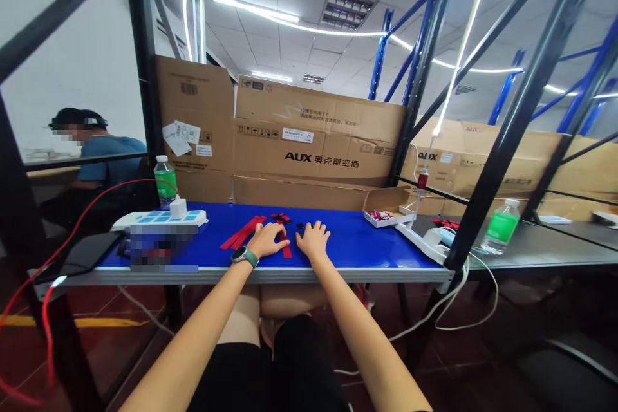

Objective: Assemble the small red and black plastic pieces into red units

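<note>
My left hand, with a watch on its wrist, rests over red strips on the blue tabletop. Its fingers are curved, with a gap between thumb and forefinger; part of the strips is hidden beneath it. Another red strip lies by its thumb. To the right, my right hand lies on the tabletop, fingers spread, with nothing visible in it. Small black pieces sit beside its fingertips. Beyond the left hand is a little pile of red and black pieces.
An open white box of small red-and-white items stands at the back right, near a power strip. At left are another power strip, a bottle and a red cable. Cardboard walls the back. A person sits far left.
</note>
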`<control>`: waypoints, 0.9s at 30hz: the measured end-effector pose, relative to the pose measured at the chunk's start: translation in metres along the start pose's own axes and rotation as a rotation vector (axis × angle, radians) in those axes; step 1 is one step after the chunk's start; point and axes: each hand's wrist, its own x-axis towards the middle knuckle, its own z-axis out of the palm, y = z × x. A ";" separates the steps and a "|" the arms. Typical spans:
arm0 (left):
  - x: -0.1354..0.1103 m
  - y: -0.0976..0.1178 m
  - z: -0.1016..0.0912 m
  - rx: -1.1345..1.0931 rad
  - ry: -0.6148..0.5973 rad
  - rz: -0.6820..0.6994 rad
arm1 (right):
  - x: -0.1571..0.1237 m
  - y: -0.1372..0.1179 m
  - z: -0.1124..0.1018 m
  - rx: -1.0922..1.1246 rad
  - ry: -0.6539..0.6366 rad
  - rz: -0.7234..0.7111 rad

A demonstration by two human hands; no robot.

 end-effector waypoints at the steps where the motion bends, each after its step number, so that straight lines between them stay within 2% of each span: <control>1: 0.000 0.000 0.001 0.038 0.012 -0.012 | -0.001 0.000 0.000 -0.011 0.013 -0.011; 4: 0.000 -0.003 0.005 0.123 0.036 -0.079 | -0.003 0.000 -0.001 -0.024 0.012 0.016; 8: 0.002 -0.007 0.009 0.142 0.002 -0.197 | -0.001 0.001 0.001 -0.037 -0.052 0.017; 11: 0.002 -0.007 0.009 0.115 0.002 -0.211 | 0.001 0.002 0.002 -0.053 -0.062 0.013; 18: 0.001 -0.002 0.001 0.025 0.022 -0.120 | 0.004 0.006 0.003 -0.050 0.013 0.075; 23: 0.000 0.002 -0.003 -0.068 0.022 -0.066 | 0.008 0.010 0.005 -0.037 -0.080 0.073; 27: 0.000 0.001 -0.002 -0.126 0.011 0.040 | 0.010 0.013 0.005 -0.032 -0.055 0.036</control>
